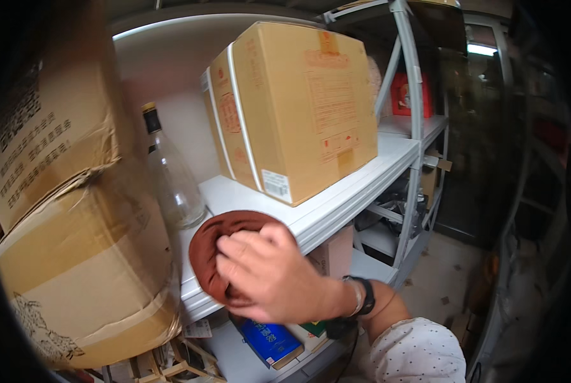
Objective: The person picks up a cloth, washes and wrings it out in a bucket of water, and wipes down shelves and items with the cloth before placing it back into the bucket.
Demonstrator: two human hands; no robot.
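Observation:
My right hand [276, 277] grips a reddish-brown cloth [206, 244], bunched under the fingers and spread in a rounded shape over the front edge of a white metal shelf [218, 191]. A dark band and a bracelet circle that wrist. Behind the cloth, a clear glass bottle [173, 182] with a black and gold neck stands upright on the shelf. A large strapped cardboard box [285, 115] sits on the same shelf, just beyond the cloth. My left hand is out of view.
Stacked, taped cardboard boxes [89, 258] with torn edges rise close at the left. A blue box [271, 342] lies on the lower shelf, near a wooden frame [170, 366]. A shelf post [412, 95] stands to the right, with a red box [412, 95] behind it.

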